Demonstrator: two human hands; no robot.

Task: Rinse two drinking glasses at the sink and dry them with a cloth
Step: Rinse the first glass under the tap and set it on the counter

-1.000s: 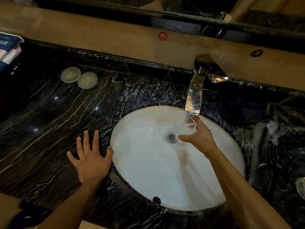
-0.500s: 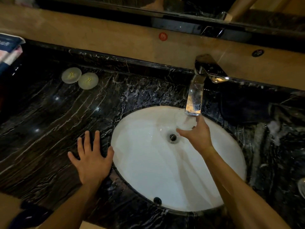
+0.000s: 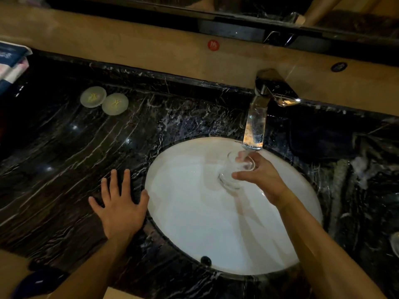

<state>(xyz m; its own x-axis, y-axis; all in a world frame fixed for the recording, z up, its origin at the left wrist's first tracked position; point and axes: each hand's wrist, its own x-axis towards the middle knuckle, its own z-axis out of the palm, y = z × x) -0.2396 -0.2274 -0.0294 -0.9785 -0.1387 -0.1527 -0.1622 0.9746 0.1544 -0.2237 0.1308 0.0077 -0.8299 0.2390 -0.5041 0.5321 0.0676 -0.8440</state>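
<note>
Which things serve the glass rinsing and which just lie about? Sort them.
In use:
glass, held in the right hand
tap, running
sink

Lying about:
two round lids
red sticker
packets
left hand, flat on the counter

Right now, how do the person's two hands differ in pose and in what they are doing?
The left hand lies flat, fingers spread, on the dark counter; the right hand grips a clear glass. The left holds nothing; the right tilts the glass under the tap over the basin. Both are bare.
</note>
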